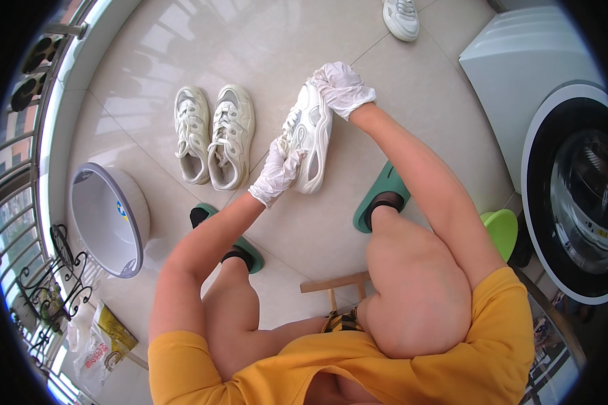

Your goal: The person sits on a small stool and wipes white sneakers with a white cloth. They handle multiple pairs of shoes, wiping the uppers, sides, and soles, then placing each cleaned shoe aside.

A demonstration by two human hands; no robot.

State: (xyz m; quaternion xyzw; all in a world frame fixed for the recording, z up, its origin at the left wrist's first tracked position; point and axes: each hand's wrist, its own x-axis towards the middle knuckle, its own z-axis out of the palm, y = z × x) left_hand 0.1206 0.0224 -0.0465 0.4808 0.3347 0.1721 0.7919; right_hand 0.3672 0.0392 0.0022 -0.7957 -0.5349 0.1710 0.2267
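Between my two gloved hands is a white lace-up sneaker (314,132), turned so that its side and chunky sole edge face me. My left hand (279,169), in a thin white disposable glove, grips it around the heel and ankle opening. At the toe end, my right hand (342,87) wears a matching glove and has its fingers closed over the front of the shoe. A pair of off-white sneakers, one shoe (191,131) beside the other (232,134), stands on the tiled floor left of my hands, toes pointing away from me.
Another white sneaker (402,20) stands at the far top edge. A grey-white plastic basin (109,217) leans tilted at left, near the railing (17,174). At right are a front-loading washing machine (511,76) and a green basin (500,234). Plastic bags (93,349) lie lower left.
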